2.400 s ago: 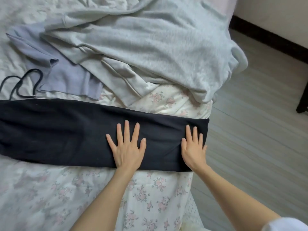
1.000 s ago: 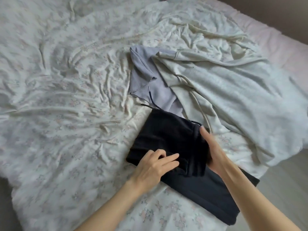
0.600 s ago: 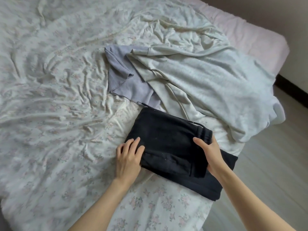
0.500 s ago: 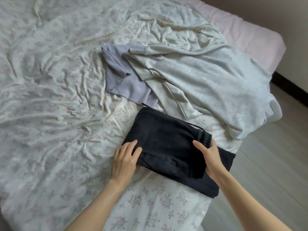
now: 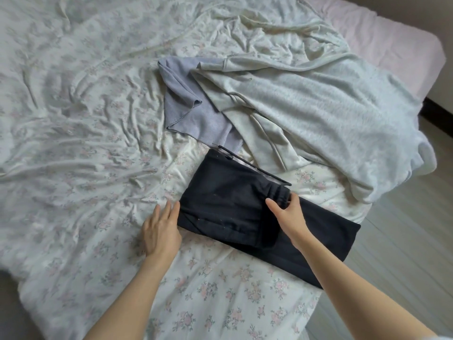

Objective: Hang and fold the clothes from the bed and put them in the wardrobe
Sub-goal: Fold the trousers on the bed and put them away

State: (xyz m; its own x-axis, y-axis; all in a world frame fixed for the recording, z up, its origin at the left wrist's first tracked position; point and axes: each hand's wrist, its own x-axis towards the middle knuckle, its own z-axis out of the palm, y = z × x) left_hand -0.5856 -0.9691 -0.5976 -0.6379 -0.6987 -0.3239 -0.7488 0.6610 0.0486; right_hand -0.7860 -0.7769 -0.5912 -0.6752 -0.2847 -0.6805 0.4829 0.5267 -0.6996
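Head view, only one. Landmark = black trousers (image 5: 228,204), folded over on themselves, lying on the bed (image 5: 73,119) near its lower right edge, w/ one end poking out toward the floor (image 5: 404,241).

Left hand (image 5: 160,231): flat on the floral sheet at the trousers' left edge, fingers (image 5: 169,209) straight & close together, tips touching the black fabric; not gripping anything.

Right hand (image 5: 289,215): on top of the trousers, right of their middle, at the gathered waistband. Thumb spread toward the left, the other fingers curled over the band, so it looks pinched betw. thumb & fingers.

A thin black drawstring (image 5: 255,168) runs along the trousers' far edge.

Just beyond the trousers: lilac garment (image 5: 196,119), crumpled, its near corner almost touching the drawstring. Overlapping its right side, light grey sweatshirt (image 5: 331,114), spread loose, reaching the bed's right edge above & right of the trousers.

Pink mattress (image 5: 392,45) shows at the far right corner, well beyond the trousers.
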